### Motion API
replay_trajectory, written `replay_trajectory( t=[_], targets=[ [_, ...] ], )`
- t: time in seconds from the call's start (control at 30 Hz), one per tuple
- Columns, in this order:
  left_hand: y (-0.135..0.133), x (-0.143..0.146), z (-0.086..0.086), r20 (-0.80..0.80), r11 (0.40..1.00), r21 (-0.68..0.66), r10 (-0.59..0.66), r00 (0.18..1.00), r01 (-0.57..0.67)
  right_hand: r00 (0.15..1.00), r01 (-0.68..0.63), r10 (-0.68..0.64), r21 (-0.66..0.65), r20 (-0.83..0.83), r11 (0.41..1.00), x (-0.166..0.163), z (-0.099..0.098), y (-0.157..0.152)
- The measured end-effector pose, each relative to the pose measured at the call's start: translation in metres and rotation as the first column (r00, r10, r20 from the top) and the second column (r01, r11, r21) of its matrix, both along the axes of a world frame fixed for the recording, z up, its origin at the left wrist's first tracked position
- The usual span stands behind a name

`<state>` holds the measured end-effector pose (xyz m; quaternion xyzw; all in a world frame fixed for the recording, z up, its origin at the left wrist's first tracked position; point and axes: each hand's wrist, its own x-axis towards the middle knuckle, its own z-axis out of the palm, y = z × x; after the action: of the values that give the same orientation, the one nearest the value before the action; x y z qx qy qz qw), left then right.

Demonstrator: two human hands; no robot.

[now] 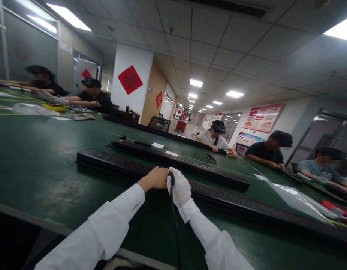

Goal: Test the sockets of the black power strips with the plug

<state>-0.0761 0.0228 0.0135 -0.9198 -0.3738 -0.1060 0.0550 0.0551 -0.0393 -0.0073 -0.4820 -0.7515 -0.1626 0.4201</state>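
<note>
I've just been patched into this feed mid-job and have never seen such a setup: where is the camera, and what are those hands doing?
There is one picture, from a camera worn on a person's head, looking forward and down. The two white-sleeved arms are that person's own, and no machine is involved. The right hand, in a white glove, grips a black cable at a long black power strip lying on the green table. The bare left hand rests beside it at the strip; I cannot tell whether it grips anything. A second strip lies behind, with a phone and a clear plastic bag further right. The people seated around are co-workers.
</note>
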Motion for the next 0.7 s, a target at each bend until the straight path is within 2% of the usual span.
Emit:
replay_trajectory(
  t=[0.7],
  targets=[
    [-0.0017,-0.0001,-0.0005,-0.008,1.0,0.03,0.003,1.0,-0.003,1.0,-0.001,0.001,0.025,0.021,1.0,0.001,0.0011,-0.0003]
  ],
)
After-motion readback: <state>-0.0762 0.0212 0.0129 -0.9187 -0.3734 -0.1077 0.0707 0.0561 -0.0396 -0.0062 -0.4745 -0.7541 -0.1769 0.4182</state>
